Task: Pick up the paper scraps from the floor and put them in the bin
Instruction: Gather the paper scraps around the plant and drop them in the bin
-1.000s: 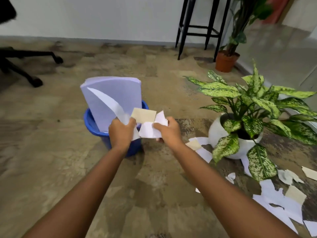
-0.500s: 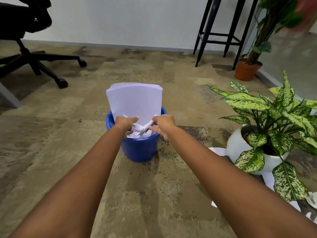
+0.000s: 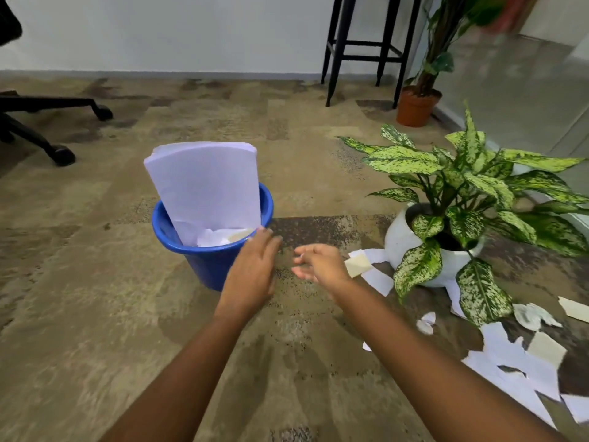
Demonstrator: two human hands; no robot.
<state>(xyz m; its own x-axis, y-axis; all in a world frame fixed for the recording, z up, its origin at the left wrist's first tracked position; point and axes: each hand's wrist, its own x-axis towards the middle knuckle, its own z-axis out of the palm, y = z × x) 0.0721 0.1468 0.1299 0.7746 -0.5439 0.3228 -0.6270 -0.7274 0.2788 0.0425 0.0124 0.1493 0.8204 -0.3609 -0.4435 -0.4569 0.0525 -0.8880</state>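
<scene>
A blue bin (image 3: pixel 178 247) stands on the carpet with a tall sheaf of white sheets (image 3: pixel 207 186) upright in it and crumpled scraps (image 3: pixel 223 237) at their foot. My left hand (image 3: pixel 251 269) hovers just right of the bin's rim, fingers straight, holding nothing. My right hand (image 3: pixel 318 263) is beside it, fingers loosely spread and empty. Several white and beige paper scraps (image 3: pixel 369 269) lie on the floor by the plant pot, and more paper scraps (image 3: pixel 516 362) lie at the lower right.
A leafy plant in a white pot (image 3: pixel 401 237) stands right of my hands, its leaves over some scraps. A black stool (image 3: pixel 360 49) and a terracotta pot (image 3: pixel 414 108) are at the back. An office chair base (image 3: pixel 54 122) is at the left.
Both hands carried scraps to the bin, let them go inside it, and have drawn back to the right, empty. The view has shifted so more floor scraps show.
</scene>
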